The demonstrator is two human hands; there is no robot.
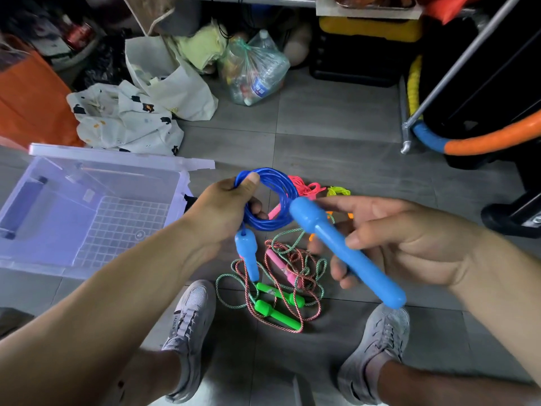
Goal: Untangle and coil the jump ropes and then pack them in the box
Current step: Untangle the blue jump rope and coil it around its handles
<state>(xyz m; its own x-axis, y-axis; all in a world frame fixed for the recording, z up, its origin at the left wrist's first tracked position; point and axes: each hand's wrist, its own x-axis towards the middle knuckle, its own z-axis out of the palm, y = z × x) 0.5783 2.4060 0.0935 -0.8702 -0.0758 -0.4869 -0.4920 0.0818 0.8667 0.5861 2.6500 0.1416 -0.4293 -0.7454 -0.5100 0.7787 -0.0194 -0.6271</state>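
Floor (336, 118): grey tile, carries everything. Clear plastic box (58, 224) sits open toward the floor's left side (grid-pattern base shows through).

Left hand (225, 209) is raised above the floor just right of the box. Its fingers (257, 210) are curled through a coil of blue rope (272, 177), with the thumb clamped over the top of the loops.

Right hand (409, 244) holds one blue handle (345, 250) tilted, head end touching the coil. The thumb presses on the shaft, lower fingers curl under it, and the index finger is out straight.

Second blue handle (247, 253) hangs below the left hand.

Loose tangle of braided ropes (292, 253) lies on the floor under both hands, with two green handles (278, 312) and a pink handle (282, 268) in it.

Neon pink rope (304, 186) and yellow rope (338, 191) lie bunched just behind the coil, toward the floor's far edge.

Grey shoes (190, 323) stand either side of the tangle, at the near edge.
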